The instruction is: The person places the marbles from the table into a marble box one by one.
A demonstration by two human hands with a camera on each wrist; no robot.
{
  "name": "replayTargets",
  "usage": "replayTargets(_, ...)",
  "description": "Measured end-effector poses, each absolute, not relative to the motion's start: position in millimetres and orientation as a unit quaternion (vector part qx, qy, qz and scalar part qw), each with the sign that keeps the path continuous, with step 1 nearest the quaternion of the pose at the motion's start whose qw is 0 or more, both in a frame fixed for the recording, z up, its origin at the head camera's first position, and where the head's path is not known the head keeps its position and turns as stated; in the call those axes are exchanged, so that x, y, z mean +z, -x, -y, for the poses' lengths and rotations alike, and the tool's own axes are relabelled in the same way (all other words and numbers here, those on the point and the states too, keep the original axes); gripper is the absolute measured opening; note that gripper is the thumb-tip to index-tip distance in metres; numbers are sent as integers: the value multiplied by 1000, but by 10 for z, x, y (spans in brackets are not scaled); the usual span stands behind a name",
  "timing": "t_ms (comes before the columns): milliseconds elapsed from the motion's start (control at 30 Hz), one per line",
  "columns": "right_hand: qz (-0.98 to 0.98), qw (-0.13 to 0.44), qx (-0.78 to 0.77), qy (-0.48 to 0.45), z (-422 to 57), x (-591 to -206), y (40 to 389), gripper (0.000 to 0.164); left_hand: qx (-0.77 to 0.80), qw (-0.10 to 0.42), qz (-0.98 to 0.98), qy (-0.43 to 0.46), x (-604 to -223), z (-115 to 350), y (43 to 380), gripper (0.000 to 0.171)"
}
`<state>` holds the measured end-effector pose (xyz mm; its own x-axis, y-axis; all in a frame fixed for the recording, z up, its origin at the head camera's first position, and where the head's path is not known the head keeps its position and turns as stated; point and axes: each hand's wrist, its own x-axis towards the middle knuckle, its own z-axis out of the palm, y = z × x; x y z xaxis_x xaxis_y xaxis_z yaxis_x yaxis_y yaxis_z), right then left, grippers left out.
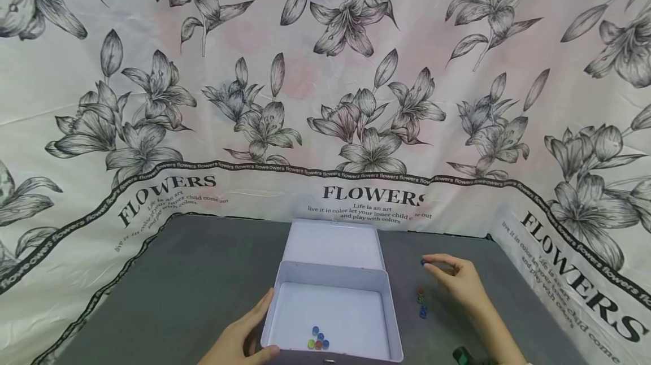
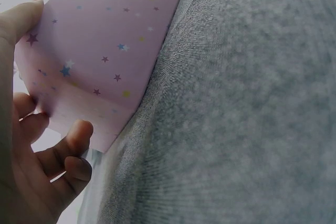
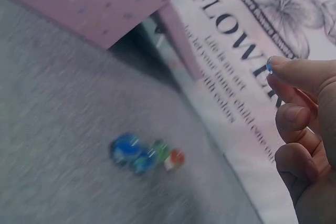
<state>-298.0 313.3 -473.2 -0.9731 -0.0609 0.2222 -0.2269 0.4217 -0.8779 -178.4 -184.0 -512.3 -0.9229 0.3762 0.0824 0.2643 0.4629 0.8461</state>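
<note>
A white-lined box (image 1: 330,291) stands with its lid (image 1: 333,243) folded back; pink outer walls with small stars (image 2: 105,51) show in the left wrist view. My left hand (image 1: 244,331) grips its front left corner, thumb at the front rim and fingers along the side wall. To the right of the lid, my right hand (image 1: 460,283) pinches a small blue glass marble (image 3: 270,65) between thumb and forefinger, raised over the table. Several marbles (image 1: 319,337), blue, yellow-green and orange, lie together by the box's front wall.
Right of the box, blue marbles (image 1: 423,312), a green marble (image 3: 160,149) and an orange one (image 3: 177,157) sit in a cluster on the grey tabletop (image 1: 213,263). A dark object (image 1: 461,355) lies under my right forearm. Flower-printed cloth (image 1: 356,195) borders the table.
</note>
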Motion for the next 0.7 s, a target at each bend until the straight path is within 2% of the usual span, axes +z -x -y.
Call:
replayTargets(300,839,90,523,-118,-2996,-4501,3068,33,485,59,-852,-187,-5139,1844,1797,91)
replayTargets(700,839,70,512,-168,-2679,-4512,3199,24,473,53,-860,-184,-5131,1831,1782,90)
